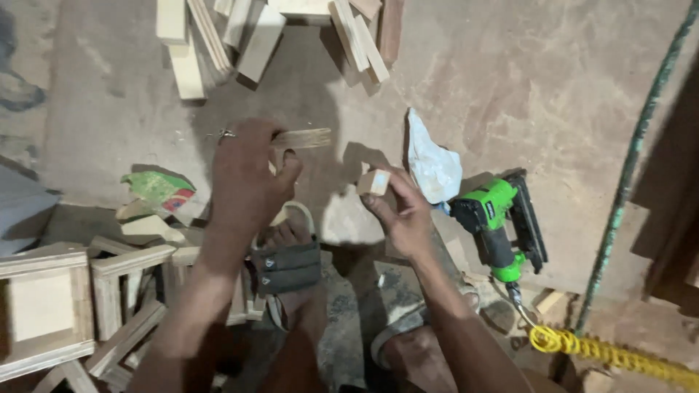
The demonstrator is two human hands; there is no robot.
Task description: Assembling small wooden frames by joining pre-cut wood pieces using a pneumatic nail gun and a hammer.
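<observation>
My left hand (247, 178) is closed around a thin flat wooden strip (306, 138) that sticks out to the right above the floor. A ring shows on one finger. My right hand (404, 211) pinches a small pale wooden block (374, 182) between thumb and fingers, a short way right of the strip. Both hands hover over my sandalled foot (287, 262) and the dusty concrete floor.
A green and black nail gun (499, 218) lies right of my right hand, with a yellow coiled hose (604, 353) and a green hose (633, 153). Beside it lies a white plastic bag (433, 164). Wooden offcuts (255, 33) are piled at the top; wooden frames (51, 306) stand at lower left.
</observation>
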